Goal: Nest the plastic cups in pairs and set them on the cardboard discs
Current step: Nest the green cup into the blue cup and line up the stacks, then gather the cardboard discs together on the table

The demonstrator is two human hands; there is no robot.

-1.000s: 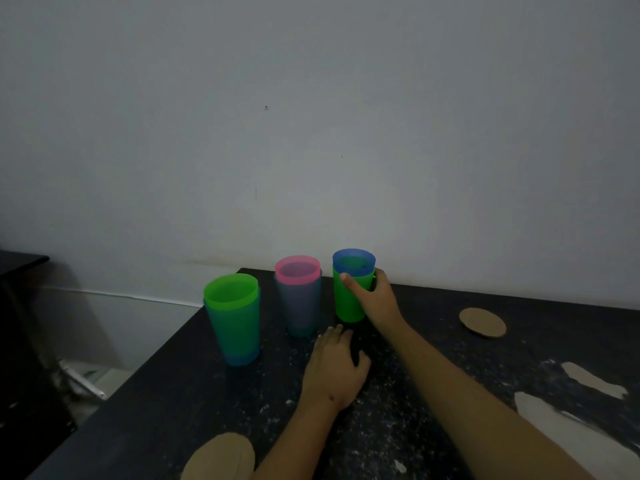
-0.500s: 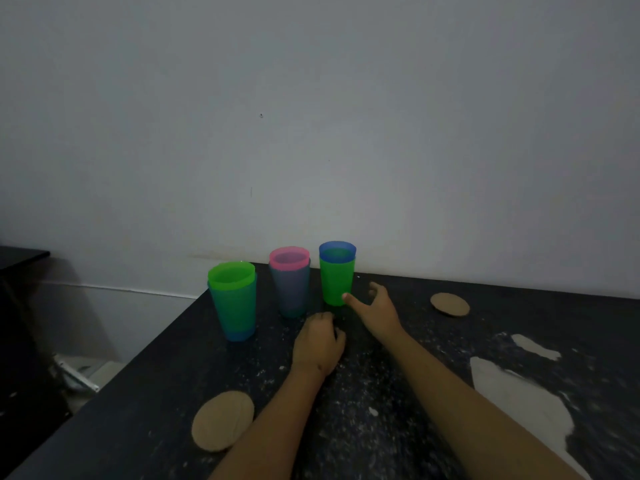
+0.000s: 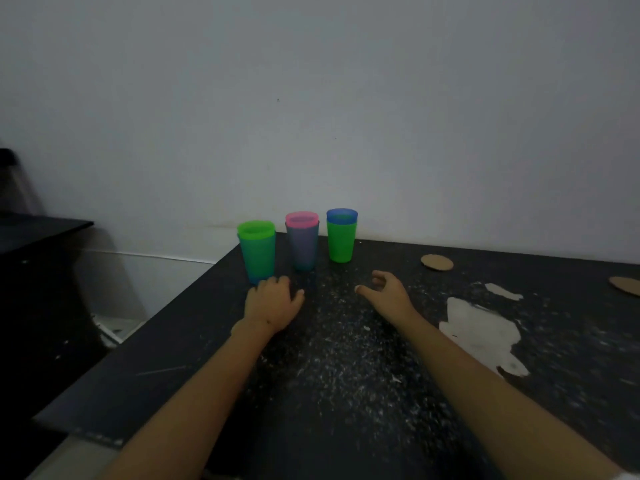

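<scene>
Three nested cup pairs stand upright in a row at the table's far left: a green cup inside a blue one [image 3: 258, 252], a pink cup inside a grey-blue one [image 3: 302, 241], and a blue cup inside a green one [image 3: 341, 237]. My left hand [image 3: 272, 303] rests on the table with fingers curled, just in front of the leftmost pair, holding nothing. Hovering in front of the row, my right hand [image 3: 386, 294] holds nothing and its fingers are spread. One cardboard disc [image 3: 437, 262] lies to the right of the cups, another disc [image 3: 627, 285] at the right edge.
The black table [image 3: 346, 375] is speckled with white flecks and has pale worn patches [image 3: 481, 332] on the right. Its left edge drops to the floor. A white wall stands right behind the cups. A dark surface [image 3: 38, 230] sits at far left.
My right hand let go of the blue-in-green pair and drew back toward me. My left hand slid left toward the leftmost pair. The view tilted, hiding the near cardboard disc.
</scene>
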